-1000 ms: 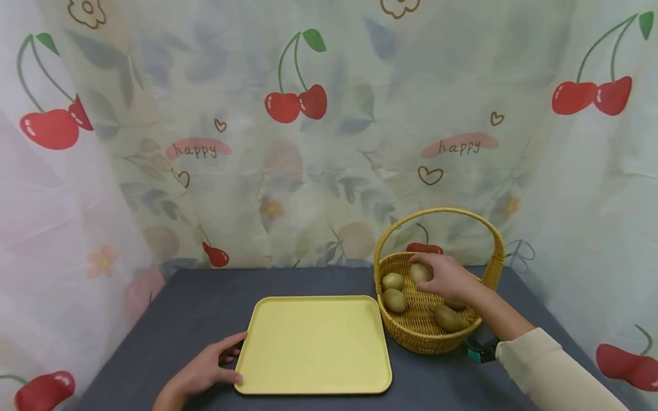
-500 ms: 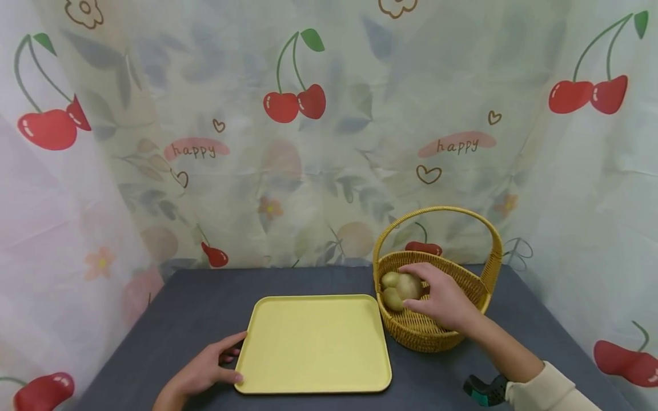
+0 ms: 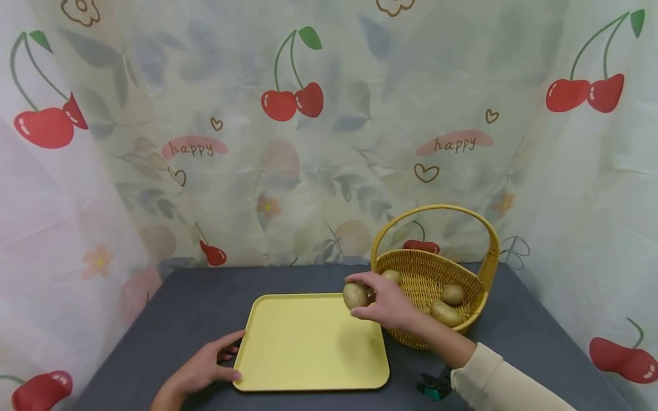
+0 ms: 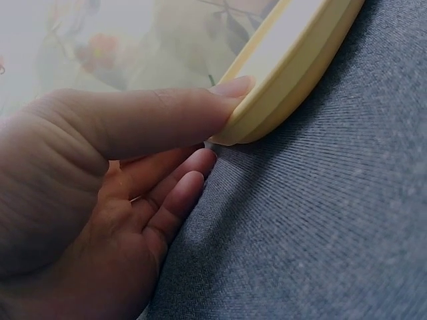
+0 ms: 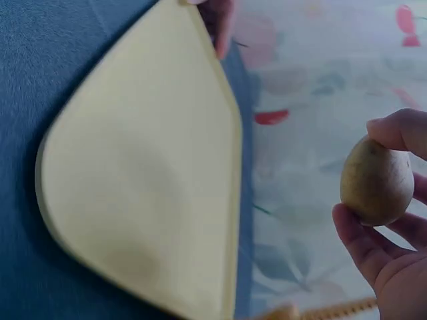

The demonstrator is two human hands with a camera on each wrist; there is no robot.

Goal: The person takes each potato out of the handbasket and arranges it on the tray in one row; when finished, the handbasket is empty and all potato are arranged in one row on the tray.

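Observation:
My right hand (image 3: 389, 302) pinches a brown potato (image 3: 355, 295) between thumb and fingers, raised above the yellow tray's (image 3: 308, 345) far right corner. The right wrist view shows this potato (image 5: 377, 181) with fingertips on both sides. My left hand (image 3: 203, 368) rests at the tray's left edge. In the left wrist view, its thumb (image 4: 167, 117) lies straight on the rim while the other fingers hang loosely beside it. To the right stands a wicker basket (image 3: 424, 268). Potatoes (image 3: 446, 313) lie in it, one (image 3: 392, 276) partly behind my right hand.
The basket's tall arched handle (image 3: 442, 206) rises over its opening. Tray and basket stand on a dark grey-blue cloth (image 3: 216, 297). A black and teal device (image 3: 434, 386) hangs at my right wrist. A cherry-print curtain (image 3: 308, 188) encloses the back and sides.
My right hand has taken a potato from the basket and moved left with it over the tray. The left hand stays at the tray's edge.

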